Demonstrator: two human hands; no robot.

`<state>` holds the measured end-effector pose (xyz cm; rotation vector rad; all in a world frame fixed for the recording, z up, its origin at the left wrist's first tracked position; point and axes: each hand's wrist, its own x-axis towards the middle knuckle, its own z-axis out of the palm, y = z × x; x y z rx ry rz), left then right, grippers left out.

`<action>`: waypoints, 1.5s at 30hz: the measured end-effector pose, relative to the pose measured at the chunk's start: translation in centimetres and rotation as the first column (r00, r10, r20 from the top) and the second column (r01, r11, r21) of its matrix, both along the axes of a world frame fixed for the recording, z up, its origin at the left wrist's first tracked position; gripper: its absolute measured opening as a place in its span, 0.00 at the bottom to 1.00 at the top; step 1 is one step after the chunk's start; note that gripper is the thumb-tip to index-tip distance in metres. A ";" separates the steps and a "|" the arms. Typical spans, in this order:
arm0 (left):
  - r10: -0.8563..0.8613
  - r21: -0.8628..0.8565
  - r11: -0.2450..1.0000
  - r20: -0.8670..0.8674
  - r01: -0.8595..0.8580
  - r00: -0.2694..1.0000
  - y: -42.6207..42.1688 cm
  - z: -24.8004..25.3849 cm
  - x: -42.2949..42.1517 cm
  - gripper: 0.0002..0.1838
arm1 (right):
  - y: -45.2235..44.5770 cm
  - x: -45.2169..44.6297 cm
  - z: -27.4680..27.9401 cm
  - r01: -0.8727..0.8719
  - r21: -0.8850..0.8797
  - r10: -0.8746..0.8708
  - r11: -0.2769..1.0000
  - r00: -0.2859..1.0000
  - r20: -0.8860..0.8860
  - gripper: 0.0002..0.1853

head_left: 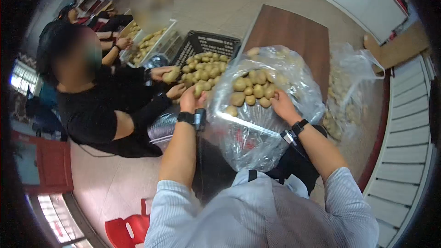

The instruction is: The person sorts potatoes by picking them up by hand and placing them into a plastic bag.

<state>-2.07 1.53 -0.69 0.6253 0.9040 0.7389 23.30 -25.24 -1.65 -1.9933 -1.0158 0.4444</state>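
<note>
My left hand (189,100) is closed around a potato (199,90) beside the black crate (213,39), at the left side of a clear plastic bag (250,144). Inside the bag's open mouth lies a pile of potatoes (249,90). My right hand (284,106) is at the right side of that pile, its fingers bent against a potato (265,103) at the pile's edge. Its fingertips are partly hidden. More potatoes (209,71) lie in the black crate, close ahead of my left hand.
A co-worker in black (92,105) sits at my left, one hand holding a potato (171,74) over the crate. Behind stands a white crate (165,41) of potatoes. A brown tabletop (294,30) extends ahead; a filled plastic bag (347,82) rests on the floor at right.
</note>
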 end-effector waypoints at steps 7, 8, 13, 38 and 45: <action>0.205 0.005 0.979 -0.031 -0.205 0.978 1.1 -1.4 -0.5 0.13 | 0.9 4.1 2.0 0.130 -0.286 -0.095 0.950 0.987 0.132 0.26; 0.202 0.006 0.979 -0.034 -0.202 0.979 1.7 -1.7 -0.7 0.13 | 1.0 4.5 2.5 0.199 -0.247 -0.155 0.948 0.970 0.186 0.23; -0.033 0.131 0.988 -0.336 0.082 0.941 -0.2 0.7 0.9 0.13 | 1.8 8.6 2.5 0.285 -0.241 -0.227 0.928 0.943 0.243 0.30; -0.347 0.164 0.844 -0.560 0.510 0.753 -1.0 -0.6 5.0 0.20 | 3.8 15.8 3.4 0.299 -0.241 -0.239 0.923 0.938 0.249 0.27; -0.326 0.181 0.860 -0.524 0.477 0.787 -1.9 -1.2 5.7 0.20 | 4.2 10.2 1.9 0.304 -0.263 -0.236 0.916 0.936 0.263 0.28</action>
